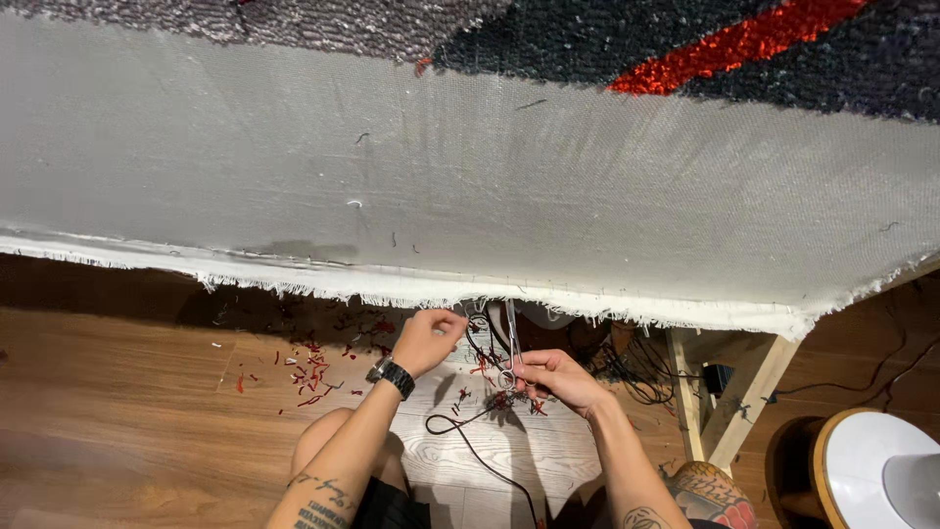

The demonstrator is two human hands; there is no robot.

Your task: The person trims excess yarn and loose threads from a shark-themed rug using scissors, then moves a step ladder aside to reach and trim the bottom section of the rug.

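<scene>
Mid-frame, left hand [428, 337] pinched the cloth [441, 186] fringe while right hand [554, 379] gripped scissors [511, 345], so I figured a slip could've nicked the backing instead of loose threads.

A white backing cloth [470, 186] with a frayed lower edge hung across the view, with grey, black and red tufted pile [685, 39] above it. Below it, the left hand [428, 336], a watch [393, 375] on its wrist, was closed at the fringe. The right hand [558, 380] gripped silver scissors [511, 343], blades up. Red yarn scraps [311, 367] and a black cable [470, 436] lay on the wooden floor [127, 421].
</scene>
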